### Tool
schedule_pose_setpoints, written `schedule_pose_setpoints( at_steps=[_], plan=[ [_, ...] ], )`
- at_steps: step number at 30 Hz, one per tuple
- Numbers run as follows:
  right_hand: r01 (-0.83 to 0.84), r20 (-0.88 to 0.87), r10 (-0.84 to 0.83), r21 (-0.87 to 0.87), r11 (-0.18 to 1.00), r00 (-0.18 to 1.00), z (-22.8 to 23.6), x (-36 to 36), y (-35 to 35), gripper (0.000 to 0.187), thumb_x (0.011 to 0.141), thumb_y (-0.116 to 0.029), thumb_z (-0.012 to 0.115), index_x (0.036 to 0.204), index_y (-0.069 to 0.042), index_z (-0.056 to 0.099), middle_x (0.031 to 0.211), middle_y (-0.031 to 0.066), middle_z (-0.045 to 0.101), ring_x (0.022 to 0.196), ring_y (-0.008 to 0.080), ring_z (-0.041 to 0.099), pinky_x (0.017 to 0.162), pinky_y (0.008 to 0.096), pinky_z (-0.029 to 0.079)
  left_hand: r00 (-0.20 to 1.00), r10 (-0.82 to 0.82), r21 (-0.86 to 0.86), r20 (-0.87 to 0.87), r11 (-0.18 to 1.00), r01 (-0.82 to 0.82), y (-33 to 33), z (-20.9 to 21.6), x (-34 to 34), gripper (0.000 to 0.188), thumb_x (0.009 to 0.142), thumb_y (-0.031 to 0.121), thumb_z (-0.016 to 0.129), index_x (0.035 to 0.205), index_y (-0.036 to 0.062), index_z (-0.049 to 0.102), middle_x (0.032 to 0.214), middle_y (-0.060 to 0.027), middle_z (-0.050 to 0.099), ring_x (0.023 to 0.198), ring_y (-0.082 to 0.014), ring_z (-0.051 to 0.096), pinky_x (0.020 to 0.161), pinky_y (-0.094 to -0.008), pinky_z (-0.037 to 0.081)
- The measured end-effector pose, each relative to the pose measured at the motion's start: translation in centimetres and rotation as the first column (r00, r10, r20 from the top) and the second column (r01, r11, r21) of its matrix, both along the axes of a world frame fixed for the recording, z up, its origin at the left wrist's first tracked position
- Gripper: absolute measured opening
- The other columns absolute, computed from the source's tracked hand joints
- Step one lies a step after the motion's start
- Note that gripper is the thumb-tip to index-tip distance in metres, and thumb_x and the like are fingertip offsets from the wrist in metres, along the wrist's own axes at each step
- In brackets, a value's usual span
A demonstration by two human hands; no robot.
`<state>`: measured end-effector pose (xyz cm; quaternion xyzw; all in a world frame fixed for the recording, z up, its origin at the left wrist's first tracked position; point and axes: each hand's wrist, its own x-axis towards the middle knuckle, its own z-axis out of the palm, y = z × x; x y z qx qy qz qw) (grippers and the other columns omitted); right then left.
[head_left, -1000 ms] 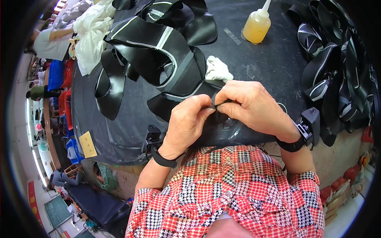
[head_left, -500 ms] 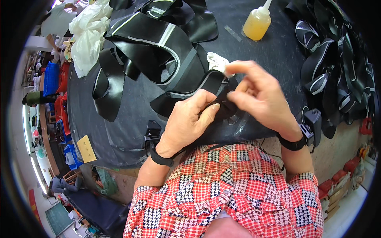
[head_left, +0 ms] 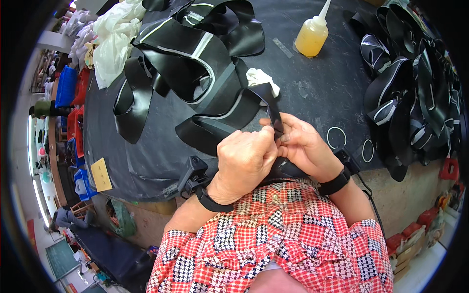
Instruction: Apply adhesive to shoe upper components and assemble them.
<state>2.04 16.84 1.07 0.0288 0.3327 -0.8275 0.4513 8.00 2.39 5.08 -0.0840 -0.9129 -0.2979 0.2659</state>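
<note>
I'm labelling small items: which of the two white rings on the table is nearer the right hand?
The left white ring: it lies nearer the right hand and looks rounder; the other ring is farther right and looks narrower.

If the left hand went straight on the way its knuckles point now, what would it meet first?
Probably the narrow, glossy black flexible strip right by the left hand's knuckles, with the right hand close beyond; depth there is hard to judge.

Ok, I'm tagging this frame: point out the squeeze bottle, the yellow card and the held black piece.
Squeeze bottle (head_left: pixel 311 39), head view: its body.
Yellow card (head_left: pixel 101 175), head view: its middle.
Black piece (head_left: pixel 274 110), head view: its raised strip.
</note>
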Motion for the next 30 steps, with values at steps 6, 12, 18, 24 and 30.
schedule_pose_setpoints(
  at_steps=[6, 12, 18, 24, 30],
  plan=[
    [-0.170, 0.047, 0.177, -0.119, 0.978, 0.983, -1.9, -1.1, 0.4, 0.027, 0.080, -0.008, 0.054, 0.106, 0.000, 0.049, 0.092, 0.0020, 0.053, 0.069, 0.0049, 0.049, 0.058, 0.0187, 0.043, 0.996, 0.078, -0.135, -0.047, 0.987, -0.084, 0.4, 0.2, 1.0, 0.024, 0.061, -0.010, 0.060, 0.081, 0.0023, 0.057, 0.051, -0.0041, 0.046, 0.041, -0.0205, 0.044, 0.043, -0.0287, 0.035],
    [-0.253, 0.100, 0.282, -0.229, 0.940, 0.954, -2.2, -1.2, -0.3, 0.020, 0.078, -0.007, 0.060, 0.095, -0.002, 0.051, 0.080, 0.0010, 0.054, 0.065, 0.0061, 0.052, 0.054, 0.0183, 0.044, 0.976, 0.196, -0.194, -0.095, 0.958, -0.211, 0.4, 0.3, 1.9, 0.024, 0.060, -0.008, 0.061, 0.082, 0.0033, 0.056, 0.051, -0.0029, 0.044, 0.041, -0.0185, 0.044, 0.043, -0.0292, 0.033],
    [-0.160, -0.171, 0.183, 0.141, 0.977, 0.968, -1.5, -0.4, -2.9, 0.016, 0.075, -0.005, 0.064, 0.087, -0.002, 0.054, 0.071, 0.0012, 0.056, 0.052, 0.0051, 0.050, 0.046, 0.0179, 0.040, 0.961, 0.260, -0.267, -0.090, 0.924, -0.275, 0.5, -0.3, 3.2, 0.025, 0.061, -0.008, 0.061, 0.083, 0.0022, 0.056, 0.048, -0.0030, 0.041, 0.040, -0.0190, 0.042, 0.042, -0.0299, 0.031],
    [-0.044, -0.014, 0.044, 0.002, 0.999, 0.999, -2.9, 0.4, -6.3, 0.020, 0.076, -0.003, 0.062, 0.094, -0.005, 0.055, 0.083, 0.0020, 0.058, 0.075, 0.0088, 0.056, 0.064, 0.0219, 0.046, 0.937, 0.342, -0.247, 0.070, 0.916, -0.316, 2.4, 0.3, 2.9, 0.027, 0.068, 0.002, 0.066, 0.092, 0.0011, 0.054, 0.063, -0.0093, 0.055, 0.053, -0.0221, 0.056, 0.050, -0.0302, 0.043],
    [-0.251, -0.055, 0.254, -0.447, 0.859, 0.966, -3.2, -2.1, -4.7, 0.020, 0.080, -0.018, 0.059, 0.095, -0.006, 0.051, 0.094, 0.0066, 0.058, 0.090, 0.0168, 0.056, 0.081, 0.0286, 0.046, 0.885, 0.020, 0.851, 0.466, 0.262, -0.454, -0.2, -0.8, 4.3, 0.026, 0.092, 0.025, 0.044, 0.107, 0.0037, 0.041, 0.096, -0.0076, 0.057, 0.081, -0.0151, 0.059, 0.069, -0.0271, 0.050]
  ],
)
